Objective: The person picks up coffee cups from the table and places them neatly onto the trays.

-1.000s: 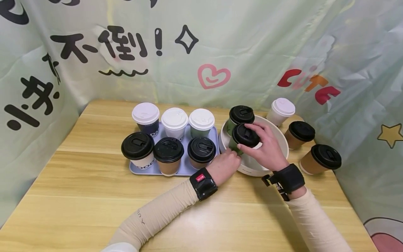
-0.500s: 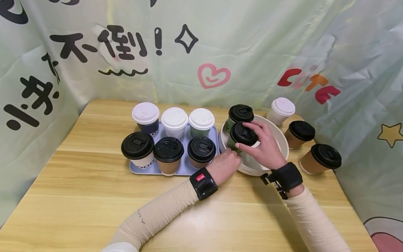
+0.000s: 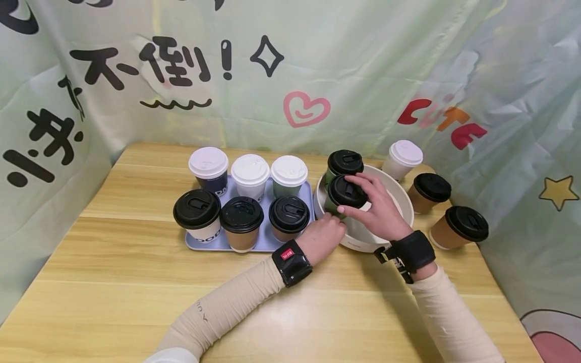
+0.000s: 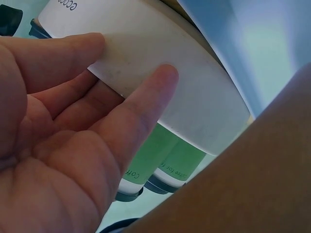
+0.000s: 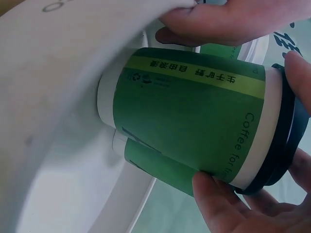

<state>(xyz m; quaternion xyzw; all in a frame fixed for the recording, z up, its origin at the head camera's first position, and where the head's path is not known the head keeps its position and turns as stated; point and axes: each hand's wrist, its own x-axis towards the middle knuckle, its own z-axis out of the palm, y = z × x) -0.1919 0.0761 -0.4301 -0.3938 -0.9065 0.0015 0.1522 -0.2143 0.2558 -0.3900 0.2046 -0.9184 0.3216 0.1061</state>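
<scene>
My right hand (image 3: pixel 383 209) grips a green coffee cup with a black lid (image 5: pixel 189 116), thumb and fingers spread around the lid end. The cup stands inside a round white basin (image 3: pixel 358 245), near its left wall. Just behind it in the basin is a second green cup (image 3: pixel 345 162) with a black lid; the right wrist view shows the two overlapping. My left hand (image 3: pixel 323 238) holds the basin's front left rim. In the left wrist view, two fingertips (image 4: pixel 167 77) press the basin's outer wall while other fingers reach past its edge, partly hidden.
Left of the basin, a lilac tray (image 3: pixel 206 245) bears several lidded cups in two rows, white lids behind black. Right of the basin stand a white-lidded cup (image 3: pixel 403 160) and two brown cups with black lids (image 3: pixel 428 192). A printed cloth (image 3: pixel 363 65) hangs behind the wooden table (image 3: pixel 113 282).
My right hand and the green cup have shifted slightly left, toward the basin's left wall. The left hand keeps its place at the rim.
</scene>
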